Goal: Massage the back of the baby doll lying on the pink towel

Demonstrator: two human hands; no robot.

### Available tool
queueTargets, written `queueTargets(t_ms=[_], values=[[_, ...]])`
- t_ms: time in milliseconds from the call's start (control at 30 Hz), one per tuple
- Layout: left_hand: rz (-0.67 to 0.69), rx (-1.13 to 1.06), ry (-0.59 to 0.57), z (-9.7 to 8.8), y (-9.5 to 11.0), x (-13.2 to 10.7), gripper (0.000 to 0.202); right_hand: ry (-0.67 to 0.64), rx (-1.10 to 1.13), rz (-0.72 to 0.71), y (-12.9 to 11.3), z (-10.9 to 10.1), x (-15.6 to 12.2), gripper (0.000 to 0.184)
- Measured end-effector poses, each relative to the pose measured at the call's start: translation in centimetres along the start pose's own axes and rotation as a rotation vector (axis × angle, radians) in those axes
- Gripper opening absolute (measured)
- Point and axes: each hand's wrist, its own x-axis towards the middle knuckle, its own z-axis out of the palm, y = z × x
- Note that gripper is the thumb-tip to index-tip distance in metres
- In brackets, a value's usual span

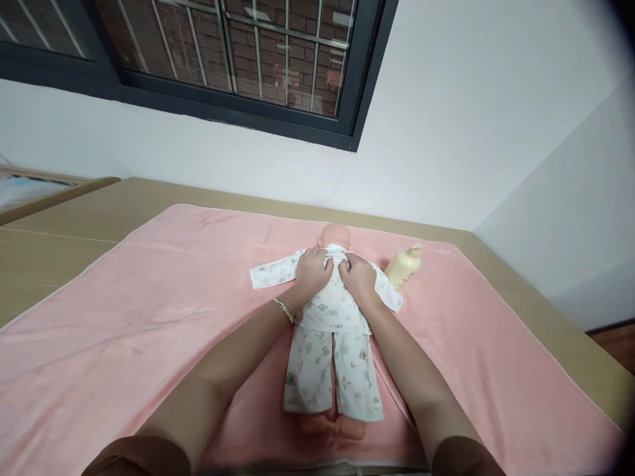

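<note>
A baby doll (pixel 336 235) in a white printed shirt (pixel 330 311) and matching trousers (pixel 308 370) lies stretched out, its bald head at the far end and bare feet towards me. My left hand (pixel 313 270) is on the shirt at the doll's left-side shoulder in view, fingers curled and thumb inward. On the opposite shoulder, my right hand (pixel 360 276) has its fingers bent on the cloth near the collar, thumb pointing inward. Both hands are closed on the shirt fabric; their fingertips are partly hidden. The sleeves spread out to either side.
A pale yellow pump bottle (pixel 404 266) lies tilted beside the right sleeve. Beneath the doll, a pink cloth (pixel 149 317) covers much of the wooden surface (pixel 64 264). White wall and a dark-framed window (pixel 297 129) rise behind its far edge.
</note>
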Motion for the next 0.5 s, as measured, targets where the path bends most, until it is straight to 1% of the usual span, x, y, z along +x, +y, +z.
queueTargets(t_ms=[100, 200, 267, 367, 500], values=[[0.02, -0.026, -0.049, 0.2, -0.4, 0.3, 0.028, -0.012, 0.051, -0.079, 0.7, 0.5, 0.7, 0.039], [0.049, -0.004, -0.132, 0.3, -0.7, 0.7, 0.033, -0.05, 0.103, -0.188, 1.6, 1.0, 1.5, 0.042], [0.054, 0.014, -0.161, 0.4, -0.9, 0.8, 0.036, -0.061, 0.125, -0.235, 2.0, 1.4, 1.9, 0.044], [0.085, -0.013, -0.15, 0.5, -1.1, 0.9, 0.037, -0.043, 0.131, -0.267, 2.3, 1.7, 2.0, 0.046], [0.146, -0.059, -0.094, 0.6, -1.1, 0.7, 0.031, 0.02, 0.132, -0.274, 2.0, 1.7, 1.4, 0.043]])
